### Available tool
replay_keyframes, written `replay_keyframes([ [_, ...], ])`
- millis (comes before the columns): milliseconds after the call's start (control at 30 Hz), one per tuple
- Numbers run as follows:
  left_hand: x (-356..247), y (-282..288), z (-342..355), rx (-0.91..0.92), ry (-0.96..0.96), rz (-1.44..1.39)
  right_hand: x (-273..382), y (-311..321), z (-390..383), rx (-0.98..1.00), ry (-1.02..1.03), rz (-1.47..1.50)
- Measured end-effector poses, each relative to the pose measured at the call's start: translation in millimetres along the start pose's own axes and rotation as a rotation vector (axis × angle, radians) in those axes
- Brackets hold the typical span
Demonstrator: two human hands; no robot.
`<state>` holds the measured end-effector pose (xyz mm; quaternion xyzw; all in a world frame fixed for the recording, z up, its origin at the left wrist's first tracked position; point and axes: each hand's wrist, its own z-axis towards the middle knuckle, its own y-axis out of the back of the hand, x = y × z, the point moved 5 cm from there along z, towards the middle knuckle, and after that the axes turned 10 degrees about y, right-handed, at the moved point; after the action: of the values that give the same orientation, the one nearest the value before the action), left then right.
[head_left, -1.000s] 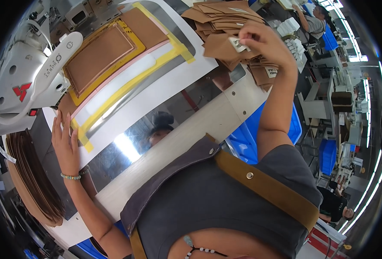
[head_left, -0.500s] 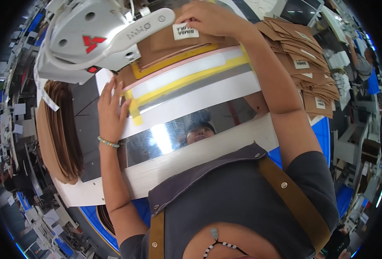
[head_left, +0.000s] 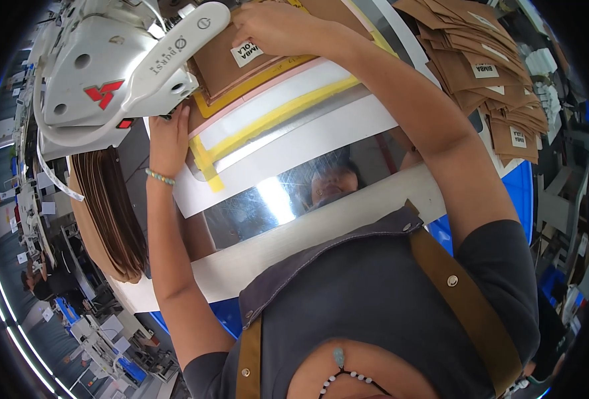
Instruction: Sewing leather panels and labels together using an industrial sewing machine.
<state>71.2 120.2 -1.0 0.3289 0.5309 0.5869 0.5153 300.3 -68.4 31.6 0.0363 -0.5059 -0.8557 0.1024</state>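
On the bed of a white industrial sewing machine (head_left: 68,76) lies a brown panel (head_left: 211,66) inside a yellow-edged frame (head_left: 258,83). A small white printed label (head_left: 246,53) rests on the panel. My right hand (head_left: 281,28) reaches over from the right, its bent fingers closed at the label's upper edge; the fingertips are partly covered. Close beside the machine head, my left hand (head_left: 169,136) lies flat with fingers stretched forward by the frame's left side. The machine hides some of its fingertips. Nothing shows in that hand.
A stack of folded brown pieces (head_left: 105,213) stands at the left. Brown pieces with white labels (head_left: 477,73) are piled at the right. A taped white sheet (head_left: 288,143) and a mirror-like metal plate (head_left: 268,196) lie nearer me. Blue bins (head_left: 520,196) sit below the table edge.
My right hand and the label have shifted left toward the machine head, along with the panel. My left hand has slid forward beside the machine. The whole view has turned slightly.
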Motion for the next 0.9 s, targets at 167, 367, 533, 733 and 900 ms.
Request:
replay_keyframes([
  [167, 9, -12, 32, 0.011, 0.035, -0.307, 1, 5, 0, -0.13, -0.014, 0.028],
  [367, -9, -11, 64, 0.077, -0.115, -0.229, -1, -2, 0, -0.106, -0.02, 0.022],
  [533, -11, -7, 67, -0.032, -0.23, -0.095, -1, -6, 1, -0.093, -0.03, 0.061],
  [733, -5, -13, 75, -0.043, -0.223, 0.077, 1, -6, 1, -0.079, -0.034, 0.028],
  [900, 3, -28, 77, 0.129, -0.092, -0.285, 3, -7, 1, -0.087, -0.023, -0.003],
])
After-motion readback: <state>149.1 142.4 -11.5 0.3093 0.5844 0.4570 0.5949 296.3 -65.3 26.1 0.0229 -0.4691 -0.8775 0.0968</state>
